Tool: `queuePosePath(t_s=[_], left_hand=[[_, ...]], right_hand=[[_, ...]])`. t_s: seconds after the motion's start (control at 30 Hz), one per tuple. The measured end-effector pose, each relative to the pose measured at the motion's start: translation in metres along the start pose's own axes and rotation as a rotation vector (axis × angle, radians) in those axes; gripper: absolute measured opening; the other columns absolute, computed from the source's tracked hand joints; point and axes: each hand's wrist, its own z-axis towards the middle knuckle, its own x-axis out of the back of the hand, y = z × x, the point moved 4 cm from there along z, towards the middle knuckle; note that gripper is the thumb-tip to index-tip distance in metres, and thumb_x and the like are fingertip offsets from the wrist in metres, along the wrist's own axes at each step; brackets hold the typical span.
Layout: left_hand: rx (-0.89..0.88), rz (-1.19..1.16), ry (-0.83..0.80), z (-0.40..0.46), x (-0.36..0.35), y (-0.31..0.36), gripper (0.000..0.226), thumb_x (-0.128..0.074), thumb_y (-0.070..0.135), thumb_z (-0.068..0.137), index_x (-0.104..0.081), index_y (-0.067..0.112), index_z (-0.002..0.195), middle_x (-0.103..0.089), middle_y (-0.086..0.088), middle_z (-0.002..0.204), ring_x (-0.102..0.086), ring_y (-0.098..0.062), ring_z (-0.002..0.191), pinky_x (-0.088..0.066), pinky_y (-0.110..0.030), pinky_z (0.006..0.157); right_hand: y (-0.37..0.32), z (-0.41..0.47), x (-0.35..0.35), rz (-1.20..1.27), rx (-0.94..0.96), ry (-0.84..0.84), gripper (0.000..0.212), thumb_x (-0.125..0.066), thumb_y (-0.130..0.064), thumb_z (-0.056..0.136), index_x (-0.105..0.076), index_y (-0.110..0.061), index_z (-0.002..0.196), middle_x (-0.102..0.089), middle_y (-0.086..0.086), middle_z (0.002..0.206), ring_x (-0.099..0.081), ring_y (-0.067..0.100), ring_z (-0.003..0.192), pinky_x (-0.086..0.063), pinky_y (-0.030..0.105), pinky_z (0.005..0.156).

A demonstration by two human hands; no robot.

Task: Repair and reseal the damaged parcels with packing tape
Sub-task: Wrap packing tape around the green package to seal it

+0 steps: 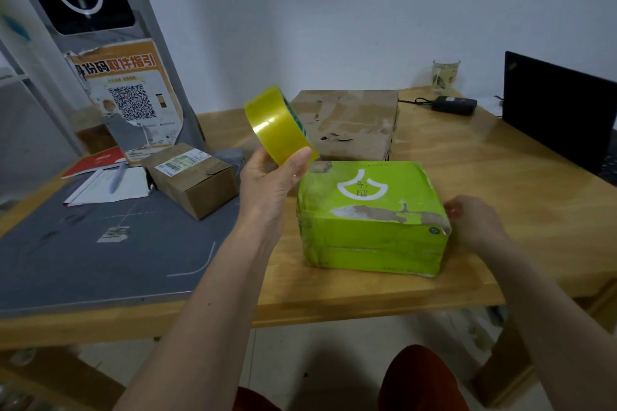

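A lime-green parcel (pixel 370 220) with torn patches on its top sits on the wooden table near the front edge. My left hand (pixel 270 183) holds a roll of yellow packing tape (pixel 278 125) raised above the parcel's left rear corner. My right hand (pixel 474 220) rests against the parcel's right side, fingers curled at its upper edge. A large scuffed brown parcel (pixel 347 123) lies behind the green one. A small brown box (pixel 192 178) with a shipping label stands to the left on the grey mat.
A grey cutting mat (pixel 100 250) covers the table's left part, with a white notebook and pen (pixel 110 185) on it. At the back right are a glass (pixel 445 75), a black power adapter (pixel 454 105) and a laptop screen (pixel 561 110). A poster stand (pixel 130 100) rises at the left.
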Motion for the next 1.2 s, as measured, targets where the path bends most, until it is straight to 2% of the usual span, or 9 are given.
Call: queuePosePath(t_s=[0.07, 0.17, 0.27, 0.4, 0.53, 0.7, 0.83, 1.0, 1.2], left_hand=[[-0.007, -0.011, 0.012, -0.002, 0.0, 0.003, 0.031, -0.078, 0.015, 0.069, -0.069, 0.015, 0.098, -0.074, -0.003, 0.096, -0.069, -0.025, 0.102, -0.051, -0.048, 0.099], [-0.033, -0.035, 0.031, -0.005, 0.004, 0.005, 0.019, -0.072, 0.005, 0.081, -0.069, 0.017, 0.096, -0.075, 0.003, 0.091, -0.07, -0.019, 0.097, -0.052, -0.043, 0.098], [-0.063, -0.048, 0.079, -0.006, 0.008, 0.008, 0.017, -0.07, 0.004, 0.084, -0.067, 0.019, 0.093, -0.074, 0.009, 0.088, -0.069, -0.013, 0.095, -0.053, -0.037, 0.094], [-0.09, -0.067, 0.138, -0.007, 0.011, 0.008, 0.017, -0.07, 0.005, 0.085, -0.066, 0.019, 0.092, -0.074, 0.012, 0.085, -0.069, -0.011, 0.093, -0.054, -0.032, 0.088], [-0.103, -0.028, 0.14, -0.013, 0.021, 0.007, 0.018, -0.071, 0.004, 0.085, -0.067, 0.02, 0.094, -0.073, 0.008, 0.087, -0.067, -0.016, 0.097, -0.054, -0.032, 0.088], [-0.075, -0.022, 0.166, -0.022, 0.03, 0.005, 0.02, -0.071, 0.004, 0.085, -0.067, 0.02, 0.096, -0.072, 0.006, 0.087, -0.066, -0.018, 0.098, -0.054, -0.033, 0.09], [-0.075, -0.007, 0.164, -0.028, 0.035, 0.006, 0.022, -0.071, 0.004, 0.084, -0.067, 0.018, 0.1, -0.073, 0.003, 0.09, -0.066, -0.023, 0.101, -0.054, -0.037, 0.092], [-0.072, -0.014, 0.151, -0.034, 0.034, 0.007, 0.023, -0.071, 0.004, 0.084, -0.068, 0.02, 0.1, -0.073, 0.004, 0.092, -0.067, -0.02, 0.102, -0.054, -0.036, 0.092], [-0.071, -0.019, 0.136, -0.04, 0.032, 0.01, 0.02, -0.071, 0.004, 0.084, -0.068, 0.02, 0.094, -0.073, 0.003, 0.09, -0.068, -0.019, 0.097, -0.054, -0.036, 0.09]], right_hand=[[0.003, 0.0, -0.004, 0.085, 0.001, 0.036, 0.025, -0.061, -0.013, 0.09, -0.068, -0.002, 0.112, -0.064, 0.025, 0.116, -0.058, 0.039, 0.109, -0.04, 0.035, 0.078], [-0.016, -0.017, 0.028, 0.304, 0.023, 0.39, 0.029, -0.048, -0.003, 0.092, -0.064, 0.0, 0.116, -0.06, 0.022, 0.121, -0.053, 0.036, 0.115, -0.037, 0.034, 0.095], [-0.083, -0.077, 0.054, 0.378, 0.531, 0.687, 0.03, -0.042, -0.002, 0.088, -0.065, 0.001, 0.107, -0.065, 0.018, 0.107, -0.058, 0.031, 0.104, -0.038, 0.025, 0.093], [-0.16, -0.138, -0.012, 0.059, 1.099, 0.384, 0.033, -0.052, -0.015, 0.087, -0.067, -0.001, 0.112, -0.066, 0.014, 0.119, -0.061, 0.026, 0.114, -0.042, 0.035, 0.102], [-0.182, -0.136, -0.056, -0.411, 0.953, 0.225, 0.065, -0.071, -0.041, 0.076, -0.06, 0.001, 0.124, -0.059, 0.021, 0.129, -0.057, 0.03, 0.121, -0.04, 0.038, 0.105], [-0.196, -0.131, -0.065, -0.599, 0.806, 0.187, 0.059, -0.071, -0.032, 0.074, -0.062, 0.004, 0.12, -0.062, 0.025, 0.121, -0.061, 0.035, 0.112, -0.049, 0.039, 0.095], [-0.209, -0.128, -0.05, -0.593, 0.791, 0.142, 0.045, -0.058, -0.035, 0.086, -0.06, -0.005, 0.119, -0.066, 0.015, 0.116, -0.061, 0.028, 0.105, -0.047, 0.035, 0.084], [-0.206, -0.111, -0.055, -0.664, 0.723, 0.066, 0.078, -0.039, -0.048, 0.098, -0.011, 0.004, 0.149, -0.016, 0.027, 0.155, -0.019, 0.038, 0.143, -0.019, 0.043, 0.115], [-0.199, -0.095, -0.035, -0.464, 0.816, -0.13, 0.057, -0.031, -0.045, 0.101, -0.016, -0.024, 0.152, -0.017, 0.007, 0.159, -0.018, 0.024, 0.145, -0.024, 0.039, 0.112]])
